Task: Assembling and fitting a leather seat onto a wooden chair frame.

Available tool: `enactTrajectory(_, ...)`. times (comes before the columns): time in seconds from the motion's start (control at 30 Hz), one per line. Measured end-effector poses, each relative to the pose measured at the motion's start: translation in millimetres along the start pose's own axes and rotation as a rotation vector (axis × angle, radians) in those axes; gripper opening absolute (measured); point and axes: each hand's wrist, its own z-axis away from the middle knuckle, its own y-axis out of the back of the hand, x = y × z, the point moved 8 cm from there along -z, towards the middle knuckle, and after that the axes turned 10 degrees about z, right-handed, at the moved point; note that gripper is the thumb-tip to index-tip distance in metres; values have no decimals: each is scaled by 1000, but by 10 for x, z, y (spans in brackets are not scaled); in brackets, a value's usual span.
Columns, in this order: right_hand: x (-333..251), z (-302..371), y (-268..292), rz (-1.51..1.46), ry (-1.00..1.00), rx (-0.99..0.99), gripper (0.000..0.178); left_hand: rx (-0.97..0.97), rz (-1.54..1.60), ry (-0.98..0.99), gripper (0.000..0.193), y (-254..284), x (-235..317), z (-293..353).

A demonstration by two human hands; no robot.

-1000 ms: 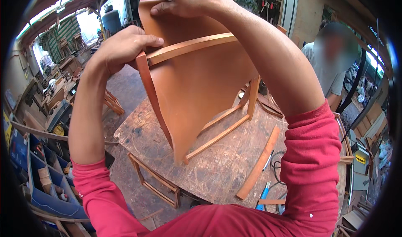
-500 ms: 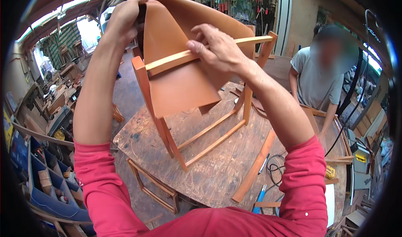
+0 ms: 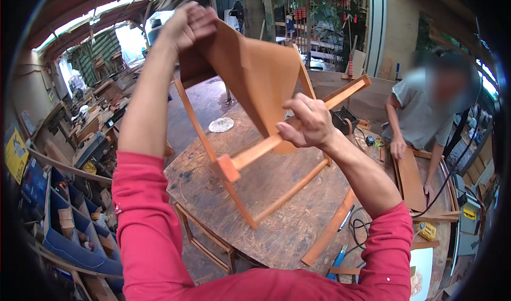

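A wooden chair frame point(image 3: 293, 191) stands tilted on the worktable, with a brown leather sheet point(image 3: 270, 75) draped from its upper part. High at the left, my left hand point(image 3: 192, 27) is closed on the leather's upper corner; motion blurs its fingers. My right hand point(image 3: 307, 122) is wrapped round the frame's near rail point(image 3: 258, 152), fingers curled over the top and thumb along the near side. The leather's lower edge hangs down behind this rail.
On the worktable point(image 3: 213, 186) lie a leather strip point(image 3: 330, 229), a pen, a blue cutter point(image 3: 339, 257) and a black cable. A smaller wooden frame point(image 3: 207, 242) stands by the near edge. At the right, a co-worker's hands point(image 3: 398, 147) rest on a brown panel.
The chair frame has tipped, its near rail dropping lower. My right hand has moved down and closed round the rail. My left hand has pulled the leather's corner, and the sheet has shifted.
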Motion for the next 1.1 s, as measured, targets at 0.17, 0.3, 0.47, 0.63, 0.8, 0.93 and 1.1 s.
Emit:
enactTrajectory(0.17,99,285,131,8,90,8,32,-269,-503,-326,50,6,-479,649)
enactTrajectory(0.3,85,480,311,-51,82,47,31,-720,-1562,-588,92,-31,-1268,1225)
enactTrajectory(0.47,3,547,389,-71,79,58,31,-926,-2021,3,122,600,-2433,1342)
enactTrajectory(0.63,-48,564,468,-91,73,83,29,-1217,-2247,318,103,958,-3336,1823)
enactTrajectory(0.8,-135,725,545,-89,39,153,29,-1177,-2114,334,77,667,-3831,1860)
enactTrajectory(0.93,-268,982,676,-59,-26,117,34,-998,-1914,715,74,682,-4410,1705)
enactTrajectory(1.1,-323,1234,776,-116,-80,38,39,-1030,-2102,750,74,1035,-5022,1661)
